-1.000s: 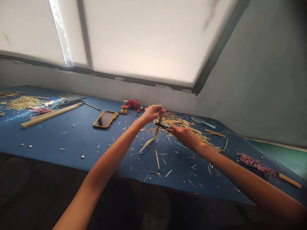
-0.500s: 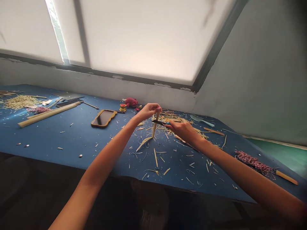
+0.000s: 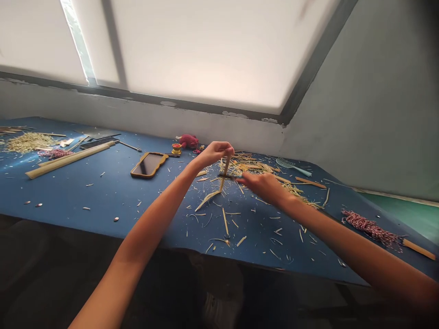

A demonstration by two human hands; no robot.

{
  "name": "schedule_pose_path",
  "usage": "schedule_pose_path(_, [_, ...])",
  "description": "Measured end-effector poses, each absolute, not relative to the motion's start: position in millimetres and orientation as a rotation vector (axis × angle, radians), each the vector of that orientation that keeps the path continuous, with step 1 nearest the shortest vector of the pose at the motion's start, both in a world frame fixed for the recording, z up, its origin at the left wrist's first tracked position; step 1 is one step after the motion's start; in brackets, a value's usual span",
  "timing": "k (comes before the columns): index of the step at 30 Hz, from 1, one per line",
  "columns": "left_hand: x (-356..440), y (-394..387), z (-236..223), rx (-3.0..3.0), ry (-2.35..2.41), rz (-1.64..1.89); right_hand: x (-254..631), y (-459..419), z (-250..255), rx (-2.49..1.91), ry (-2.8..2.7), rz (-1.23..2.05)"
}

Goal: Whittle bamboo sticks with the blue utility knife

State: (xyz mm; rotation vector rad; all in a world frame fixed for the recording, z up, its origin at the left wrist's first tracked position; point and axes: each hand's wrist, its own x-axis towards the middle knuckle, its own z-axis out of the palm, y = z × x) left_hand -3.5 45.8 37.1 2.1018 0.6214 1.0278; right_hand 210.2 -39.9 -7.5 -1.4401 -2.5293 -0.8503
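My left hand (image 3: 214, 154) is shut around the top of a thin bamboo strip (image 3: 223, 176), which points down and slightly tilted, with its lower end above the table. A pale curved shaving (image 3: 207, 200) lies on the mat below it. My right hand (image 3: 262, 187), slightly blurred, grips a small knife (image 3: 229, 175) with a dark blade and a blue part near the fingers. The blade reaches across to the strip and appears to touch it. My fingers hide most of the knife's handle.
A blue-topped table (image 3: 85, 196) is littered with bamboo shavings. On it are a phone in an orange case (image 3: 149, 165), long bamboo pieces (image 3: 68, 160), a shavings pile (image 3: 29, 142), a red plush toy (image 3: 188, 141), a teal comb (image 3: 293, 166), and red-white twine (image 3: 369, 227).
The view has tilted slightly, so the table sits a little higher in the frame. Both hands keep their hold, and the knife stays against the strip.
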Motion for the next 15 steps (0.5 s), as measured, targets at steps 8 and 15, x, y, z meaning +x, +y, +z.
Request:
schedule_pose_path(8, [-0.5, 44.3, 37.3, 2.175, 0.588, 1.055, 201.9, -47.6, -8.0, -1.518, -2.455, -0.853])
schedule_pose_path(15, [-0.8, 41.7, 39.0, 2.187, 0.67, 1.08, 199.0, -50.4, -24.6, -1.547, -2.633, -0.762])
